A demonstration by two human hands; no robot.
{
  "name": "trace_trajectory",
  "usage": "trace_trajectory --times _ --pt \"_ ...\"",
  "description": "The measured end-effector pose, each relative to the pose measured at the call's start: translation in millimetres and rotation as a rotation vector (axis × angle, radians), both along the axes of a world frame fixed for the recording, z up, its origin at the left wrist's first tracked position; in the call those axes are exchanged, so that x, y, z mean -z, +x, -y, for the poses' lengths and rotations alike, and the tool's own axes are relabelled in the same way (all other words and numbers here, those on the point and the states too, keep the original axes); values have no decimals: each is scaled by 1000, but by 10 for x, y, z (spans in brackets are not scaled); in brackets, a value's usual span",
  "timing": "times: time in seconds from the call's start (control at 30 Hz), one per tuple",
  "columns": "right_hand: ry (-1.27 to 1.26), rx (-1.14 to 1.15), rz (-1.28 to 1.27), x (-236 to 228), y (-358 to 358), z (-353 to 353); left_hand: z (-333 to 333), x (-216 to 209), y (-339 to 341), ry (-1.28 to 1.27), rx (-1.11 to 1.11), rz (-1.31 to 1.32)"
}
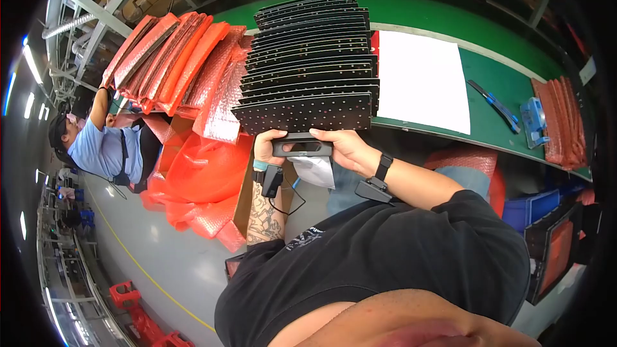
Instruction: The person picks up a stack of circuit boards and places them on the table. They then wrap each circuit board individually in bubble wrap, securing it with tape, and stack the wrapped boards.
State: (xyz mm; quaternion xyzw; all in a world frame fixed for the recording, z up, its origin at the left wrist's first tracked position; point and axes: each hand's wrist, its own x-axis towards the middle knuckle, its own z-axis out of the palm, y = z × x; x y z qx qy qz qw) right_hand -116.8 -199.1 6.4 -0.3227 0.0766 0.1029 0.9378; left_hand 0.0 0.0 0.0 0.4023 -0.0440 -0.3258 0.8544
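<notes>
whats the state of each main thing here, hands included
Dark slotted piece: held in both hands
Left hand: closed on its left end
Right hand: closed on its right end
Black dotted panels: on edge in a row
Large white sheet: lying flat
Red bubble-wrap packs at left: leaning together
Loose red wrap: heaped

1. Slotted frame (302, 141): matt, plastic-looking.
2. Dotted panels (308, 113): smooth, matt; material unclear.
3. Bubble-wrap sleeves (222, 106): glossy plastic film, bumpy.
4. White sheet (421, 80): smooth, matt, paper-like.
5. Bench (481, 67): smooth, low sheen.
6. Floor (186, 257): smooth, slightly glossy.
</notes>
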Motion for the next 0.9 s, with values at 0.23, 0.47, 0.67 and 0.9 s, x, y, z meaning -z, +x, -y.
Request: trace_trajectory --times 0.23,0.47,0.67,0.9 --pt "-62 -156 -101 48 -552 40 -91 371 28 -61 -67 -122" --pt "-925 -528 120 -1909 -707 1984 255 -315 -738 -223 -363 -358" --pt "-1005 -8 -4 -2100 1886 3447 565 -75 -844 -240 -581 -278" --pt "-850 -355 -107 -715 3572 3285 714 -11 -751 493 -1097 -209"
